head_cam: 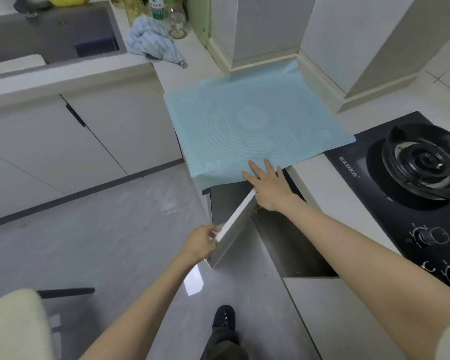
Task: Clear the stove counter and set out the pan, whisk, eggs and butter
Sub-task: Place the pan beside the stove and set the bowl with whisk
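A light blue silicone mat (pixel 255 123) lies flat on the counter left of the black gas stove (pixel 411 183), its front edge hanging over the counter. Below it a white cabinet door (pixel 234 224) stands swung open. My left hand (pixel 202 244) grips the door's outer top corner. My right hand (pixel 269 185) reaches forward with fingers straight, fingertips resting on the mat's front edge above the open cabinet. No pan, whisk, eggs or butter is in view.
A blue striped cloth (pixel 153 40) and bottles (pixel 157 9) sit at the back of the counter beside the grey sink (pixel 50 35). The stove's burner (pixel 426 159) and knobs (pixel 429 236) are at right. A cream chair (pixel 13 326) stands at lower left.
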{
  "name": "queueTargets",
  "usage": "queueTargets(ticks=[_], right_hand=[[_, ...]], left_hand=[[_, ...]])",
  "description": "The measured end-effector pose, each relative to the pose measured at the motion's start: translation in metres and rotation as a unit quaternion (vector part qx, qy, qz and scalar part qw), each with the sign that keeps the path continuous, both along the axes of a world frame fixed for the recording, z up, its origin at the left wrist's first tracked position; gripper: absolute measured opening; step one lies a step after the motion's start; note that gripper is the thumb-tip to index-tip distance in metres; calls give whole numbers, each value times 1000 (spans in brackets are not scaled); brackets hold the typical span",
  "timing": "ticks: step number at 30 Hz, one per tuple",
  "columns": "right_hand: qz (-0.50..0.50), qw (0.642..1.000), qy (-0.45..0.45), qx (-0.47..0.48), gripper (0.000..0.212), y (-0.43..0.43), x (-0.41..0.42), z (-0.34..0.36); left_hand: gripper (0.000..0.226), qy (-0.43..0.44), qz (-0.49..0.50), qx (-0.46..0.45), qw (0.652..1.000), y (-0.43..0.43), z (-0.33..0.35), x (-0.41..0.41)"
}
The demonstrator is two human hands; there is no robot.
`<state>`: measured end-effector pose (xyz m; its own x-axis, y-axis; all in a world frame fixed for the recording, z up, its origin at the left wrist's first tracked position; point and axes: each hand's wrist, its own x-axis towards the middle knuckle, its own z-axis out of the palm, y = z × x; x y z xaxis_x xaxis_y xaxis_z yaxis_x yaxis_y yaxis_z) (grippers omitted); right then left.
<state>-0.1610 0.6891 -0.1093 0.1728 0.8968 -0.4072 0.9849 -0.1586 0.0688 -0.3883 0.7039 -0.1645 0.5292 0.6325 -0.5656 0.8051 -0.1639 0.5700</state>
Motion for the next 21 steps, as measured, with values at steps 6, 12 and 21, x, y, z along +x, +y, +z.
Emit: queueTargets(ticks=[6,12,21], right_hand=[[-36,998,31,29,71,-71,20,11],[-106,992,62,21,70,-179,53,12],[-202,975,93,18,62,-311,81,6]], left_hand=[[44,-17,-21,-101,995,-62,-8,33],[49,-69,1,-243,968,-129,-3,93],[53,-125,91,-347,925,-161,-17,142]])
